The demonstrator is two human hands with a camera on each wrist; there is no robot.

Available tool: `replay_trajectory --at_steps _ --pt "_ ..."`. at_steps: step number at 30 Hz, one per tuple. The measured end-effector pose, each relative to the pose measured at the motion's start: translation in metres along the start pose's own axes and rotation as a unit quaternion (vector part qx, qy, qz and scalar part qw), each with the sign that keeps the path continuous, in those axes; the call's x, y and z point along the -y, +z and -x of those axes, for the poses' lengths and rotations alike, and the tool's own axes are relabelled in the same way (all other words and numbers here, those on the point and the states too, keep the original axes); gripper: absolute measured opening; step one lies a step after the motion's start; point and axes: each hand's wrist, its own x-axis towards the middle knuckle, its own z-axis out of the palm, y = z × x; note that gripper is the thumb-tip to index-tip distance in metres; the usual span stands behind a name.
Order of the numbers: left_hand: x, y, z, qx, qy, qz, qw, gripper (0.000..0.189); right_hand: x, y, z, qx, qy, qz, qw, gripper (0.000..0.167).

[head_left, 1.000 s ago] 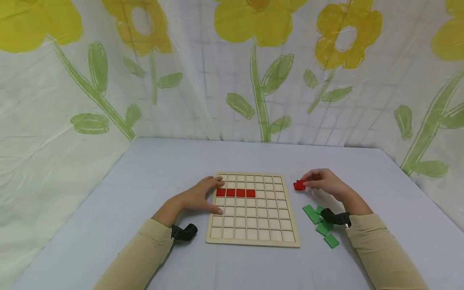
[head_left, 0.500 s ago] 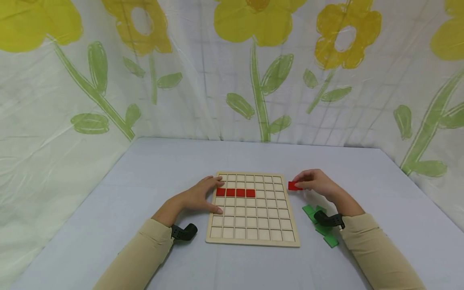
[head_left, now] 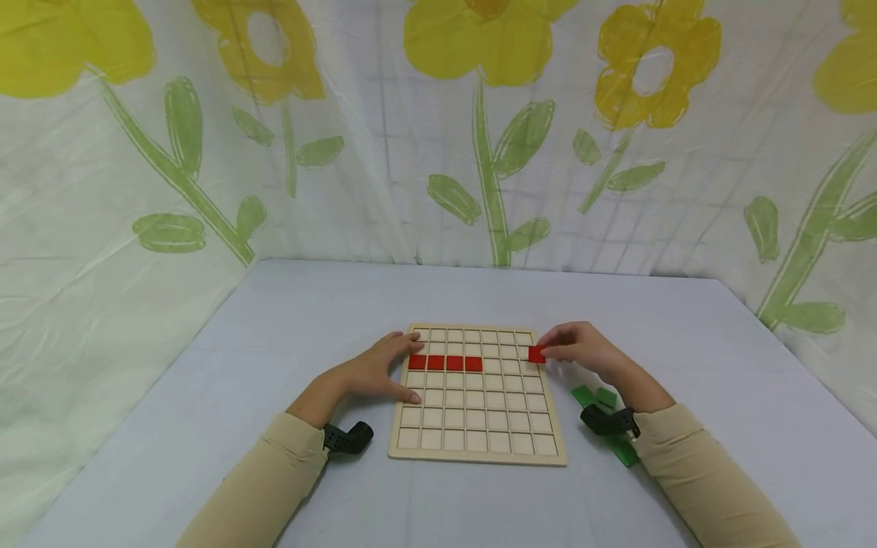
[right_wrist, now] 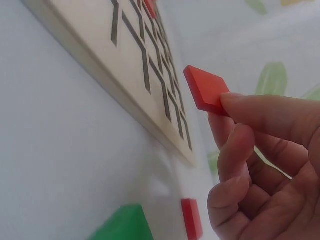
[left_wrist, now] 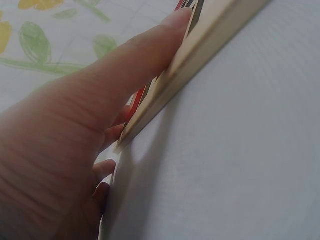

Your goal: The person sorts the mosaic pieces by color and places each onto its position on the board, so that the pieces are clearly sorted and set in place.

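The right hand (head_left: 582, 348) is pinching a red tile (head_left: 537, 355) over the right edge of a gridded board (head_left: 477, 457); the left hand (head_left: 375, 373), grip spread, is touching the left edge.

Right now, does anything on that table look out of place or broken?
Nothing visible looks broken. The green tiles look untidy, lying at uneven angles on the table beside the board, while four red tiles line up neatly on it.
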Motion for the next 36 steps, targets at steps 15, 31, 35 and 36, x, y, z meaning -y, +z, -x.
replay_trajectory --at_steps 15,31,35,36 --pt "0.002 0.000 0.000 -0.002 0.000 -0.002 1.0000 0.090 0.011 0.017 -0.010 0.022 -0.004 0.001 0.9998 0.024" --pt "0.002 0.000 0.000 -0.001 -0.001 0.001 1.0000 0.090 0.018 0.032 -0.019 0.038 -0.013 -0.018 0.9990 0.020" --pt "0.001 0.000 -0.001 0.000 0.000 0.004 1.0000 0.090 0.020 0.036 -0.021 0.049 -0.013 -0.026 0.9983 0.020" --pt "0.001 0.000 -0.001 -0.001 -0.001 0.003 1.0000 0.090 0.020 0.037 -0.022 0.050 -0.012 -0.026 0.9983 0.020"
